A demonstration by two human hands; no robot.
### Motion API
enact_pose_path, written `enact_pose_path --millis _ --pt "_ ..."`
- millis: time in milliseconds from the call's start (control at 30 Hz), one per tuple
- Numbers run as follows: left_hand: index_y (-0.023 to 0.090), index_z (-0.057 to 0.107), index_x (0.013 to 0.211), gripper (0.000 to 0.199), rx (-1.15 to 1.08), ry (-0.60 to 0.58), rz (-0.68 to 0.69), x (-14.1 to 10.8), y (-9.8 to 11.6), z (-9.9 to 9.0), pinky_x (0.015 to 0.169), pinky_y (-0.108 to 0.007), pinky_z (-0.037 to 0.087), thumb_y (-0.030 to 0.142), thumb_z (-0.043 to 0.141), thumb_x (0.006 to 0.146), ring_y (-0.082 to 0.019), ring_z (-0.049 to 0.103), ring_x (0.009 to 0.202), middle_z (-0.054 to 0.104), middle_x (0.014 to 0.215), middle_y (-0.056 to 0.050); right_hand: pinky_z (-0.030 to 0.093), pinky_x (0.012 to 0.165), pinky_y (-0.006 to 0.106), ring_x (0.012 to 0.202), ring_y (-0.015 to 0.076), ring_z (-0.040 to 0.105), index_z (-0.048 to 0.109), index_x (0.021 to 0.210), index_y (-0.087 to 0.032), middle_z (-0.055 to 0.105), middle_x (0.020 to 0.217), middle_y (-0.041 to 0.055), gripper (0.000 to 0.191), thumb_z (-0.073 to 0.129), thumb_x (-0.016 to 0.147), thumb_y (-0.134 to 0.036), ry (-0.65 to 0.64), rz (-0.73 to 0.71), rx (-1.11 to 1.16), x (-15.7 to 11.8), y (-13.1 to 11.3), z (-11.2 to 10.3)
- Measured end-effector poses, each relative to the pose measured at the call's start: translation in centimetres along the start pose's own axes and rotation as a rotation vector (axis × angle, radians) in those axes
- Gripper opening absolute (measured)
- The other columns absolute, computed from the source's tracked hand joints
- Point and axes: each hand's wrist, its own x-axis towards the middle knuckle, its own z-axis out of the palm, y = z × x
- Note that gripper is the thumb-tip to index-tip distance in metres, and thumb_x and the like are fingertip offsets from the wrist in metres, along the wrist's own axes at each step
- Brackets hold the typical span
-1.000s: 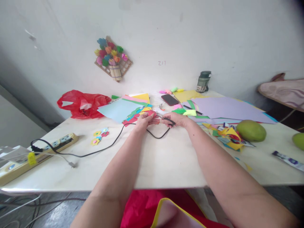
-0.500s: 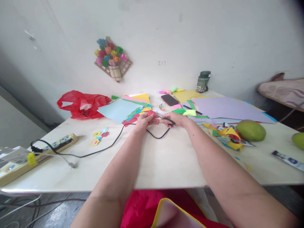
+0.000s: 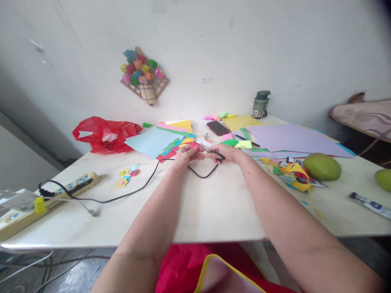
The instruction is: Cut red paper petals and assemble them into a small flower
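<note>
My left hand [image 3: 186, 155] is closed on a small piece of red paper [image 3: 193, 145] at the middle of the table. My right hand [image 3: 227, 153] grips scissors [image 3: 218, 154] by their black handles, the blades pointing left at the red paper. Whether the blades are apart I cannot make out. A black cord [image 3: 134, 191] runs past my left wrist and loops below both hands. Just beyond my left hand lie blue, green and red paper strips with wavy edges [image 3: 171, 149]. Several small paper flowers [image 3: 128, 176] rest to the left.
On the left are a power strip [image 3: 70, 187] and a red plastic bag [image 3: 106, 134]. Behind my hands lie a phone [image 3: 218, 127] and light blue paper [image 3: 152, 140]. To the right are purple sheets [image 3: 287, 138], paper scraps [image 3: 293, 173], a green fruit [image 3: 322, 167], a tube [image 3: 371, 204] and a bottle [image 3: 261, 104].
The view has shifted very slightly. Both hands keep the same place and hold, and nothing on the table has visibly moved.
</note>
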Motion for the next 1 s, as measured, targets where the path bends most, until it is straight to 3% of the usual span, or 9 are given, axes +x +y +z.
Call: enact_pose_path --millis 433,667,1000 --pt "0.012 0.062 0.077 0.033 0.045 0.008 -0.006 0.15 -0.14 -0.14 0.072 -0.03 0.055 0.039 0.078 0.067 -0.018 0.068 0.068 0.071 0.08 -0.009 0.024 0.035 0.019 0.038 0.0048 0.042 0.057 0.075 -0.015 0.055 0.053 -0.0027 0.023 0.064 0.081 -0.037 -0.019 -0.035 -0.006 0.18 0.4 -0.09" --pt "0.014 0.057 0.064 0.035 0.054 0.05 0.028 0.34 -0.45 -0.27 0.069 -0.029 0.052 0.041 0.079 0.063 -0.012 0.06 0.061 0.062 0.064 -0.002 0.025 0.034 0.018 0.041 0.0058 0.048 0.056 0.075 -0.016 0.058 0.057 -0.0011 0.021 0.06 0.083 -0.034 -0.015 -0.015 0.014 0.49 0.96 -0.14" --pt "0.014 0.053 0.061 0.039 0.058 0.045 0.027 0.24 -0.35 -0.15 0.063 -0.025 0.05 0.043 0.081 0.058 -0.01 0.056 0.059 0.059 0.063 -0.001 0.026 0.034 0.017 0.04 0.0052 0.047 0.054 0.07 -0.015 0.057 0.056 -0.001 0.025 0.063 0.083 -0.035 -0.005 -0.036 0.01 0.09 0.44 -0.05"
